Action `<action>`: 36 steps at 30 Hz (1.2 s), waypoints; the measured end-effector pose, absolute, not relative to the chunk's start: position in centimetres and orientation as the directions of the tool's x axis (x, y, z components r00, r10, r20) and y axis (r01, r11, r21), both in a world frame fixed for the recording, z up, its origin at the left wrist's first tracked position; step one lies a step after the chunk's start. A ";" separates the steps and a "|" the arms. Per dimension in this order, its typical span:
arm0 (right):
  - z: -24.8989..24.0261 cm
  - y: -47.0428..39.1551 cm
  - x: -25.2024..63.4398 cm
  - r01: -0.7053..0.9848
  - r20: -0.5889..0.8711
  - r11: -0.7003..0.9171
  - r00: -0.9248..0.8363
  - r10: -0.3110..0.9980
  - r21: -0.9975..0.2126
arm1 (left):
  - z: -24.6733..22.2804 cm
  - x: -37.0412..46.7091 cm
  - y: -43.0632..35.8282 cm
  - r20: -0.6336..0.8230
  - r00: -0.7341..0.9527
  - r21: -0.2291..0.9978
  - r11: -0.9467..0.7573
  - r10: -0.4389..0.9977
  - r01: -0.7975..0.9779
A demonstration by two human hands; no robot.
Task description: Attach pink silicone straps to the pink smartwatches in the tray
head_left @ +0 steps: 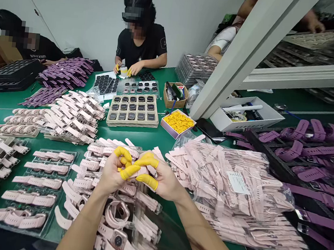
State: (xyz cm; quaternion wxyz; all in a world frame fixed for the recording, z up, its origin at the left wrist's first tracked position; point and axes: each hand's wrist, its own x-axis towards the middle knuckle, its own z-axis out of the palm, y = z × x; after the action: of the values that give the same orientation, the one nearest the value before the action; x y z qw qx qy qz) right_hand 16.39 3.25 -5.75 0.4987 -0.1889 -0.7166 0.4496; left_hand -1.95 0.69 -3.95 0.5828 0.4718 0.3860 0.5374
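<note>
My left hand [113,173] and my right hand [165,180] meet in the middle, with yellow finger cots on their fingertips. Both are closed on a pale pink watch strap [136,173], mostly hidden by the fingers; whether a watch case is attached I cannot tell. Below them lie pink-strapped watches in a clear tray; one watch [118,240] shows the round sensor on its back. Another watch [117,213] is looped into a ring. Right of my hands, a heap of pink straps in plastic bags [236,204] bears a white label [237,182].
Trays of pink-strapped watches [30,198] fill the left side. Ahead are a tray of dark watch faces [131,123], a box of yellow finger cots [190,133] and a white box [270,119]. Purple straps [313,152] lie right, beyond a white post [236,56]. A co-worker [142,45] sits opposite.
</note>
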 end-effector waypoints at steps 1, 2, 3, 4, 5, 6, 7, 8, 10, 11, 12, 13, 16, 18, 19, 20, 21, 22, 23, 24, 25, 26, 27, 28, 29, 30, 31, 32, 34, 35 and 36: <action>-5.7 3.3 16.5 -0.181 0.549 0.528 -0.429 0.717 -0.830 | -4.0 -2.0 0.8 0.059 0.146 0.955 -0.013 0.988 -0.297; -5.7 3.4 16.7 -0.185 0.554 0.530 -0.427 0.715 -0.827 | -4.0 -2.1 0.9 0.061 0.168 0.945 -0.003 0.984 -0.327; -5.6 3.5 16.8 -0.185 0.556 0.533 -0.426 0.713 -0.826 | -4.0 -2.1 1.0 0.059 0.185 0.939 0.008 0.981 -0.343; -5.6 3.5 17.0 -0.181 0.559 0.538 -0.426 0.712 -0.823 | -3.9 -2.0 1.0 0.058 0.182 0.938 0.009 0.982 -0.346; -5.6 3.5 17.1 -0.175 0.561 0.544 -0.427 0.710 -0.821 | -3.9 -1.9 1.0 0.056 0.164 0.943 0.001 0.985 -0.332; -5.5 3.5 17.1 -0.167 0.563 0.551 -0.429 0.706 -0.818 | -4.0 -1.8 0.9 0.059 0.138 0.952 -0.014 0.989 -0.306; -5.5 3.5 17.1 -0.161 0.567 0.559 -0.433 0.701 -0.813 | -4.0 -1.7 0.7 0.067 0.111 0.961 -0.034 0.992 -0.274; -5.5 3.5 17.0 -0.157 0.572 0.567 -0.437 0.694 -0.808 | -4.1 -1.5 0.5 0.078 0.085 0.969 -0.056 0.993 -0.239; -5.6 3.4 16.8 -0.152 0.585 0.586 -0.442 0.680 -0.796 | -4.3 -1.4 0.2 0.098 0.045 0.979 -0.088 0.994 -0.182; -5.6 3.4 16.6 -0.142 0.590 0.597 -0.446 0.673 -0.789 | -4.4 -1.4 0.0 0.099 0.036 0.982 -0.092 0.994 -0.166; -5.6 3.4 16.5 -0.126 0.594 0.611 -0.451 0.666 -0.781 | -4.5 -1.4 -0.1 0.099 0.032 0.983 -0.092 0.995 -0.160; -5.6 3.4 16.4 -0.105 0.597 0.626 -0.456 0.660 -0.773 | -4.6 -1.4 -0.1 0.094 0.030 0.983 -0.089 0.995 -0.159; -5.6 3.5 16.4 -0.063 0.609 0.660 -0.460 0.647 -0.749 | -4.3 -1.5 0.2 0.093 0.026 0.984 -0.087 0.995 -0.158; -5.6 3.5 16.5 -0.072 0.614 0.655 -0.438 0.657 -0.752 | -3.8 -1.7 0.6 0.110 0.072 0.979 -0.095 0.991 -0.179; -5.7 3.4 16.6 -0.081 0.614 0.646 -0.422 0.667 -0.759 | -3.4 -1.9 0.7 0.117 0.111 0.977 -0.094 0.987 -0.192; -5.7 3.3 16.7 -0.089 0.611 0.637 -0.409 0.678 -0.766 | -2.9 -2.1 0.8 0.122 0.148 0.977 -0.092 0.981 -0.193; -5.7 3.2 16.8 -0.093 0.606 0.628 -0.401 0.687 -0.773 | -2.3 -2.3 0.9 0.125 0.182 0.980 -0.093 0.975 -0.177; -5.8 3.1 16.9 -0.094 0.599 0.619 -0.402 0.693 -0.780 | -1.7 -2.6 0.8 0.124 0.200 0.987 -0.099 0.972 -0.127; -5.8 3.0 16.9 -0.092 0.591 0.612 -0.408 0.696 -0.785 | -0.9 -2.9 0.7 0.128 0.212 0.992 -0.120 0.969 -0.050; -5.8 2.8 16.9 -0.091 0.584 0.608 -0.418 0.696 -0.789 | -0.2 -3.2 0.5 0.132 0.226 0.988 -0.146 0.965 0.045; -5.9 2.7 16.8 -0.094 0.583 0.608 -0.429 0.690 -0.789 | 0.6 -3.5 0.2 0.132 0.250 0.975 -0.171 0.959 0.142; -5.9 2.5 16.7 -0.098 0.583 0.609 -0.440 0.683 -0.787 | 1.4 -3.9 -0.1 0.128 0.279 0.955 -0.194 0.952 0.223; -5.9 2.3 16.5 -0.105 0.586 0.610 -0.446 0.677 -0.785 | 2.2 -4.3 -0.5 0.111 0.315 0.937 -0.205 0.943 0.282; -5.9 2.2 16.3 -0.117 0.588 0.608 -0.450 0.672 -0.785 | 2.8 -4.8 -0.8 0.087 0.356 0.928 -0.206 0.931 0.312; -6.0 2.0 16.1 -0.137 0.588 0.600 -0.453 0.670 -0.788 | 3.3 -5.2 -1.3 0.062 0.398 0.932 -0.196 0.915 0.306; -6.0 1.8 15.9 -0.164 0.584 0.582 -0.457 0.670 -0.796 | 3.6 -5.6 -1.7 0.041 0.431 0.946 -0.174 0.902 0.275; -6.0 1.6 15.7 -0.195 0.579 0.559 -0.464 0.671 -0.805 | 3.7 -6.1 -2.2 0.024 0.450 0.962 -0.144 0.893 0.234; -6.0 1.4 15.5 -0.224 0.571 0.537 -0.481 0.665 -0.814 | 3.7 -6.5 -2.8 0.014 0.456 0.974 -0.115 0.890 0.195; -5.8 1.0 15.2 -0.243 0.552 0.512 -0.547 0.630 -0.824 | 3.1 -7.5 -4.0 -0.008 0.407 0.982 -0.070 0.913 0.175; -5.6 0.8 15.1 -0.228 0.539 0.516 -0.587 0.603 -0.825 | 2.8 -8.1 -4.7 -0.014 0.364 0.979 -0.060 0.931 0.193; -5.2 0.6 15.1 -0.198 0.525 0.532 -0.620 0.583 -0.824 | 2.4 -8.8 -5.5 -0.025 0.325 0.973 -0.051 0.945 0.224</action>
State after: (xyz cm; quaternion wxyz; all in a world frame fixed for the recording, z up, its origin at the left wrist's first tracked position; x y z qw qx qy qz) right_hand 15.11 0.64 -5.22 0.4174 -0.1251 -0.7691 0.4675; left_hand -8.81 -5.52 2.39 0.5112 0.6335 0.4614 0.3527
